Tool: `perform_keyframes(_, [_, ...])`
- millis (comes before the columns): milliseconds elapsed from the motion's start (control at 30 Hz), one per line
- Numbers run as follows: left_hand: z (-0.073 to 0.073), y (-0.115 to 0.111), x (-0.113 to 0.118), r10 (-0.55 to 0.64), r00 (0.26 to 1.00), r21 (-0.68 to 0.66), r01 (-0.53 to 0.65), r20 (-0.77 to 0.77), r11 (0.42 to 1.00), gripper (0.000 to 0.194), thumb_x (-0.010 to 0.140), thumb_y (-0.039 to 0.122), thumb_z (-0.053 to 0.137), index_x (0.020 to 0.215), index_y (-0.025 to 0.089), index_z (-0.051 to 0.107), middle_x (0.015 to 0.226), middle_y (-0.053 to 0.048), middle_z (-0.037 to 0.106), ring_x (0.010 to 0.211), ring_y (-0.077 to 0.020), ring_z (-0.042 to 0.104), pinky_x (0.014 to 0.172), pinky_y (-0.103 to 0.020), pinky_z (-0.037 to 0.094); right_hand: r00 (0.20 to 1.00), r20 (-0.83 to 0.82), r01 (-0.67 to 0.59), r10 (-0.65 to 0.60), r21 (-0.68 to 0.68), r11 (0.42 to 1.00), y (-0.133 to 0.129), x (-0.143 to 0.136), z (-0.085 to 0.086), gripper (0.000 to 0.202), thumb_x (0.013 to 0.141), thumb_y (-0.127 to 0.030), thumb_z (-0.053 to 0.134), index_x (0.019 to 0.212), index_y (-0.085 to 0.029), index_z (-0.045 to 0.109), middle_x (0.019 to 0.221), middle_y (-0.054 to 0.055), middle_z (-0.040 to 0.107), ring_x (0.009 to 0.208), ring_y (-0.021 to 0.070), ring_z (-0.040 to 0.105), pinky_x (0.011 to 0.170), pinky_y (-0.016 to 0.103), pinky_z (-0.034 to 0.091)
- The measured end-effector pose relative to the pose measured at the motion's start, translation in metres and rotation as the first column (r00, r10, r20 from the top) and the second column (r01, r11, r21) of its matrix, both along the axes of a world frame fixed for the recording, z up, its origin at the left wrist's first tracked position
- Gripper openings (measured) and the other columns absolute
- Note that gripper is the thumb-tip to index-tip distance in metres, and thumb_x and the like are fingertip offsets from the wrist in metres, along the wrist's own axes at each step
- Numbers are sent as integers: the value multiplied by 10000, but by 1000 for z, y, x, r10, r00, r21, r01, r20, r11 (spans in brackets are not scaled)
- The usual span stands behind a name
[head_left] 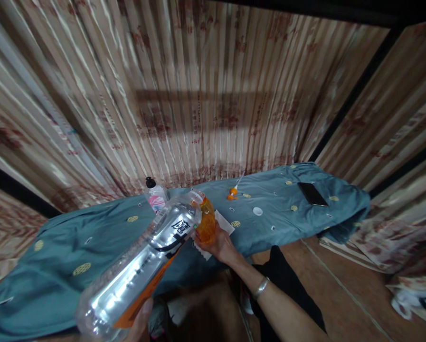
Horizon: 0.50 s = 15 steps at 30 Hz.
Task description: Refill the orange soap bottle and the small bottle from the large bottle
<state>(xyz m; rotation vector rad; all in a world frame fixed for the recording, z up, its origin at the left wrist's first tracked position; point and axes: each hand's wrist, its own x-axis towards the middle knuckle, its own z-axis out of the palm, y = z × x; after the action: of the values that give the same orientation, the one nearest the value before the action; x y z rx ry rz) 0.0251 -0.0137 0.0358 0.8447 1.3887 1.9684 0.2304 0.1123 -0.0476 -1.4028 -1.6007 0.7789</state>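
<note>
My left hand [140,324] grips the lower end of a large clear plastic bottle [141,266] with a silver and orange label. The bottle is tilted, its mouth up against the top of a small orange see-through bottle [207,223]. Around that orange bottle my right hand [218,243] is closed, with a bracelet on the wrist. Whether liquid flows between them I cannot tell. Behind my right hand a white paper sheet [224,223] partly shows. An orange spray head [232,193] with a thin pale tube lies beyond it on the teal cloth [184,270].
A clear bottle with a black cap [150,182] stands at the back left. On the cloth, a white disc [257,211] and a dark phone [312,194] lie to the right. Patterned curtains [213,104] hang behind, with black frame bars [355,95] at the sides.
</note>
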Motion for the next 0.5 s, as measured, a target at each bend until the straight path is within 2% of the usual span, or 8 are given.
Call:
perform_keyframes(67, [-9,-1,-5,34,999,-51,-33,18,998,985,498,351,1000,1387,278,581,1394,-66,664,1341,-330,600,1158,-435,464,1000,10,3,-3,0,1000,0,-1,1,734,762,-436,805,1414,-235,536,1089,64,798,925,291,796,796,451,668])
perform_keyframes(100, [-14,-2,-8,56,998,-79,-54,29,995,895,544,378,980,1347,265,603,1370,-69,674,1331,-326,609,1159,-434,462,1000,19,6,-5,-9,1000,0,-2,2,742,755,-421,813,1419,-245,532,1084,58,799,921,290,797,792,446,666])
perform_keyframes(167, [-20,-2,-12,32,999,-123,-28,31,992,878,521,396,982,1308,263,616,1321,-72,694,1304,-359,630,1131,-498,490,999,29,18,-17,-28,999,0,-2,3,759,751,-411,820,1429,-260,514,1056,46,802,909,288,799,785,443,664])
perform_keyframes(267, [-19,0,-10,44,999,-96,-43,5,994,841,546,395,965,1311,297,629,1342,-57,691,1353,-391,596,1123,-526,495,1000,-2,2,-2,-22,1000,1,-2,2,761,742,-411,822,1417,-261,503,1011,28,808,883,286,800,774,444,663])
perform_keyframes(400, [-15,2,-2,46,999,-57,-46,-13,997,776,573,418,943,1290,328,663,1363,-46,691,1380,-424,570,1105,-556,510,999,-37,-9,11,30,1000,1,-1,-1,698,717,-382,825,1346,-249,552,1068,37,807,906,281,800,799,417,661])
perform_keyframes(500, [-22,2,-8,45,998,-71,-48,-39,996,808,543,410,956,1293,314,668,1338,-60,701,1368,-428,580,1101,-559,515,999,-42,-1,2,27,1000,1,0,-3,702,721,-388,822,1353,-257,545,1068,30,809,910,278,800,794,424,663])
